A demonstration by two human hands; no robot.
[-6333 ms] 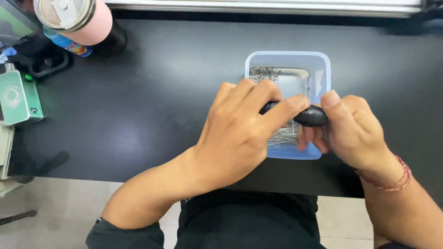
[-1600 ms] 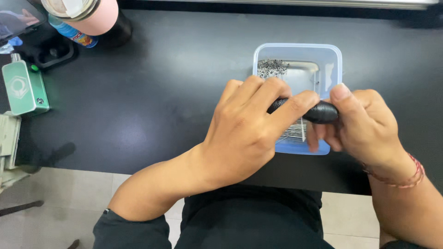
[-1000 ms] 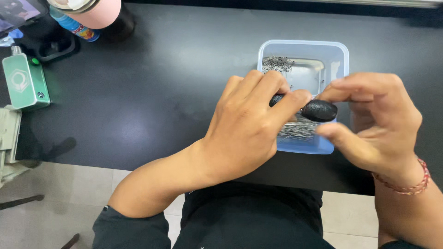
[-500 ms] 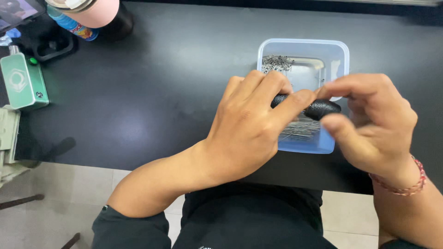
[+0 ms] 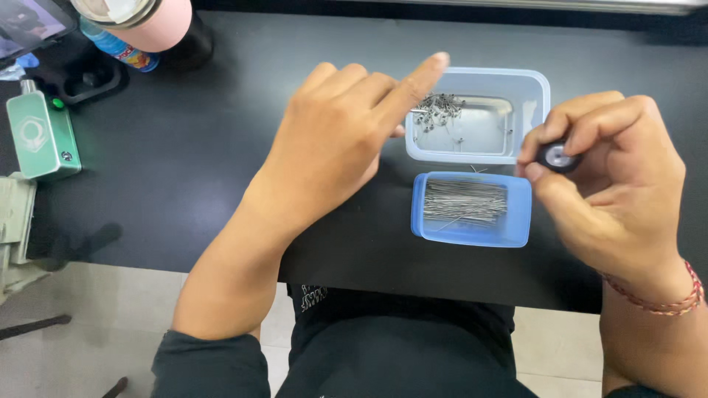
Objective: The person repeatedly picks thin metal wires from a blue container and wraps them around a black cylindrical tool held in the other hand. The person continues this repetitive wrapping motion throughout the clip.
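The hands have parted since half a second ago. The left hand (image 5: 339, 125) hangs spread by the white tub (image 5: 527, 99); the right hand (image 5: 605, 191) pinches a small black knob (image 5: 557, 156) above the blue lid (image 5: 472, 234) of pins (image 5: 464, 203) near the surface's front edge — a loosened pinch could drop it among them.

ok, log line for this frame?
left hand: open, over black table | right hand: pinching small black cylinder | blue lid: thin metal pins

Top left on black table (image 5: 184, 147): pink tumbler (image 5: 144, 18), small blue bottle (image 5: 118, 50) beside it, dark tray (image 5: 85, 77). Green boxy device (image 5: 43, 136) at left edge. Phone corner (image 5: 29, 26) far left.
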